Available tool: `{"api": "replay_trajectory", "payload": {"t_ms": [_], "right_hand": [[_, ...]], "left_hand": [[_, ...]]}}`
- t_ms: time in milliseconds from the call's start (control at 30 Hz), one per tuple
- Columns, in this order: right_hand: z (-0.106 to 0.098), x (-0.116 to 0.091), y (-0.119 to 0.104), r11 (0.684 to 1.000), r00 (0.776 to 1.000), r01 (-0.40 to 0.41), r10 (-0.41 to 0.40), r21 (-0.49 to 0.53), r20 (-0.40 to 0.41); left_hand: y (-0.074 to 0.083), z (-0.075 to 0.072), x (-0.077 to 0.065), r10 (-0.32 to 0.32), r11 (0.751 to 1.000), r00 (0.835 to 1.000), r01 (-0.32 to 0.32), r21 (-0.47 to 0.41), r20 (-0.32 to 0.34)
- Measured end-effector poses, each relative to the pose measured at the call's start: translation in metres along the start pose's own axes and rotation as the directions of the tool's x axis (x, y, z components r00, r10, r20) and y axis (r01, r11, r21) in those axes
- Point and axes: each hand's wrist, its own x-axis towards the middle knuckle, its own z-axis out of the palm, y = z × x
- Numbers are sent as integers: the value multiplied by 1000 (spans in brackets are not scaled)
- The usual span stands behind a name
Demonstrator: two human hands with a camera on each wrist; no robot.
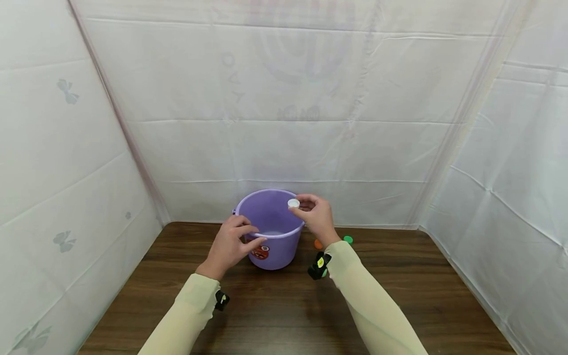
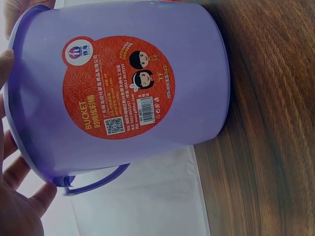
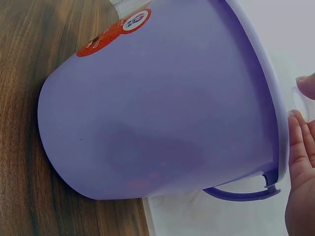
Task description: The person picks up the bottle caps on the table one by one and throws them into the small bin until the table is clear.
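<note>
A purple bucket [image 1: 284, 249] with a red round label [image 2: 118, 88] stands upright on the table. My left hand [image 1: 228, 244] holds its near left rim, with the thumb and fingers on either side of the edge. Over the bucket's opening, toward the right, my right hand [image 1: 317, 217] pinches a small white bottle cap [image 1: 293, 203] between thumb and fingers. In the right wrist view the right hand [image 3: 302, 152] is beside the rim, and the white cap [image 3: 299, 102] shows only in part. The bucket's purple handle [image 3: 241, 195] hangs at the side.
On the dark wooden table [image 1: 266, 315], an orange cap [image 1: 318, 244] and a green cap [image 1: 348, 239] lie right of the bucket. Another green piece [image 1: 325, 272] peeks out by the right wrist strap. White sheeting [image 1: 288, 123] encloses the back and sides.
</note>
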Motion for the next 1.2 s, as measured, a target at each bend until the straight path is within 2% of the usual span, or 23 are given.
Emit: {"api": "replay_trajectory", "payload": {"t_ms": [367, 700, 1033, 1200], "right_hand": [[2, -1, -2, 1000, 1000, 11, -11, -16, 4], [3, -4, -3, 995, 1000, -9, 8, -101, -16], [-2, -7, 1, 997, 999, -35, 35, -65, -1], [-5, -9, 2, 999, 1000, -21, 21, -50, 4]], "left_hand": [[-1, 2, -1, 0, 1000, 1000, 0, 8, -5], [-1, 1, -1, 17, 1000, 1000, -17, 9, -12], [-2, 1, -1, 16, 1000, 1000, -16, 1, -11], [-1, 1, -1, 12, 1000, 1000, -12, 0, -10]]}}
